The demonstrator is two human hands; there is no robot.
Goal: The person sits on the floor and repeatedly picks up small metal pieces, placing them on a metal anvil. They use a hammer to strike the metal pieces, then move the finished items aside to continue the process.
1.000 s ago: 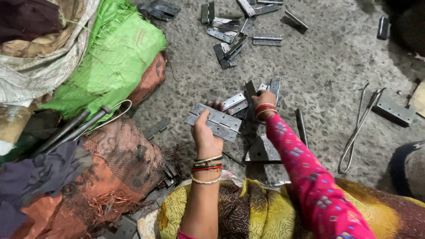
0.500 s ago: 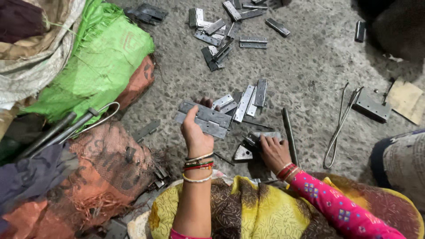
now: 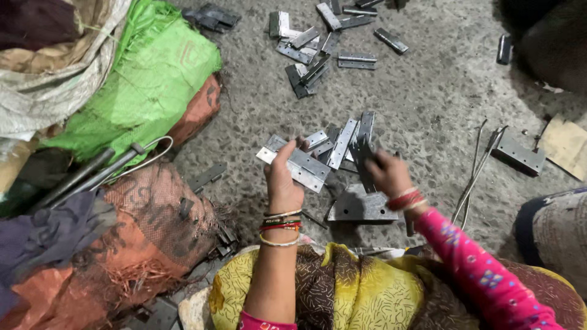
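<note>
Two hands in my view, both over the speckled grey floor point(image 3: 428, 104); largest items first: a green woven sack point(image 3: 140, 85) upper left, an orange mesh sack point(image 3: 147, 238) below it with steel rods point(image 3: 92, 171) lying across the gap, and a pale sack point(image 3: 55, 91) at far left; none shows a label I can make out. A flat brown card piece point(image 3: 565, 143) sits at the right edge, plain, next to a grey bracket point(image 3: 520, 153) and bent wire rods point(image 3: 477, 171). Loose hinges point(image 3: 324, 43) are scattered at top centre, well apart from the hands. My left hand point(image 3: 284, 183) is closed on a long hinge point(image 3: 293, 164), long axis running from upper left down to lower right, held above the floor. My right hand point(image 3: 388, 174) grips a dark hinge leaf point(image 3: 365, 160), nearly upright in frame; motion blur there. Between the hands lies a small fan of hinges point(image 3: 342, 140), nearer the right hand; a wide hinge plate point(image 3: 358, 208) lies flat just below it.
</note>
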